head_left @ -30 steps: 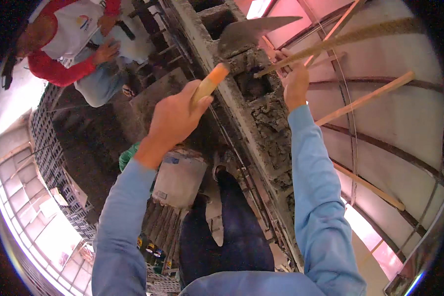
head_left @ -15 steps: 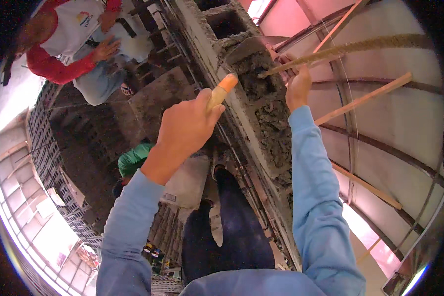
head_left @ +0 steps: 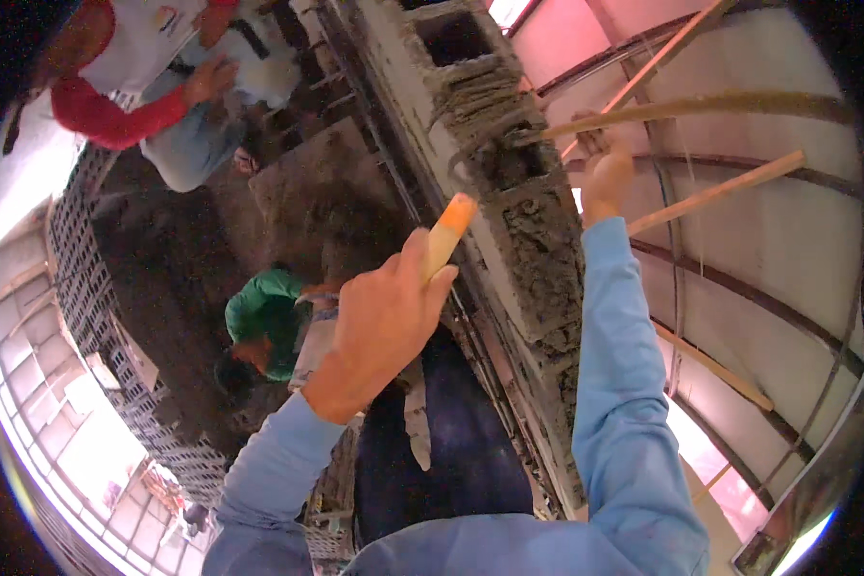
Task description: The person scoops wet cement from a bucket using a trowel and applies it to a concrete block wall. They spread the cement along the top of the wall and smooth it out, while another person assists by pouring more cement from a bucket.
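My left hand (head_left: 379,307) is closed round the pale handle of a trowel (head_left: 446,235) with an orange end. The trowel is over the near face of a hollow concrete block wall (head_left: 538,245), and a thin curved grey part shows beyond the handle. Its blade is hard to make out against the mortar. Wet grey mortar (head_left: 485,96) lies rough on the block tops around two dark hollows. My right hand (head_left: 605,173) is beyond the wall with its fingers apart, close beneath a long tan pole (head_left: 701,106); whether it touches the pole is unclear.
At upper left sits a person in red sleeves (head_left: 120,120). Below, a person in green (head_left: 264,307) bends near my left forearm. Orange-brown timbers (head_left: 730,197) and dark curved framing stand at right. Dark bars (head_left: 394,154) run along the wall's left side.
The trowel has moved down and right, and its broad blade no longer shows face-on. My right hand's fingers have spread. The person in green has come further into view.
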Motion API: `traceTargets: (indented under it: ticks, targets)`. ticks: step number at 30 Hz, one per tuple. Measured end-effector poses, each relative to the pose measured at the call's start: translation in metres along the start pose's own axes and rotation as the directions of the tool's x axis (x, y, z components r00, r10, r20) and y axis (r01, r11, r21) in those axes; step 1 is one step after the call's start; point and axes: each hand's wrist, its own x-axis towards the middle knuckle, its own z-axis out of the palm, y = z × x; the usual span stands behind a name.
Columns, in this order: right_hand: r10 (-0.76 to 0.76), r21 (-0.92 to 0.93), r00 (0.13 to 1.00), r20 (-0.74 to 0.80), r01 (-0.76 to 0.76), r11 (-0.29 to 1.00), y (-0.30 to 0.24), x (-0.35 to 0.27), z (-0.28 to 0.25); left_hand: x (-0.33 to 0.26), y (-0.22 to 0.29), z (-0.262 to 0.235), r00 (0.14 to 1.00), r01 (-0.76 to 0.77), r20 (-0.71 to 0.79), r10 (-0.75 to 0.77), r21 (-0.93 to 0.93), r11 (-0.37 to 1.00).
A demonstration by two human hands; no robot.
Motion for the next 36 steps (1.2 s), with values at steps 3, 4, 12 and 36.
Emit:
traceTargets:
  ticks: [3,4,12,36]
  targets:
    - [-0.099,-0.333,0.993,0.067,0.116,0.936,-0.007,-0.007,-0.022,-0.004,-0.002,0.014,1.0,-0.005,-0.024,0.005,-0.025,1.0]
    - [-0.137,-0.383,0.988,0.074,0.155,0.911,-0.004,-0.007,-0.028,-0.006,-0.007,0.023,0.999,-0.038,-0.024,0.037,-0.06,0.997]
    - [-0.444,-0.456,0.891,-0.09,0.359,0.814,-0.027,-0.122,-0.031,-0.084,-0.009,0.048,0.961,0.229,0.01,-0.277,-0.59,0.774]
    - [0.215,-0.255,0.15,0.965,0.356,0.899,-0.012,-0.583,0.04,-0.56,-0.24,0.151,0.695,0.691,0.159,-0.701,-0.415,0.591]
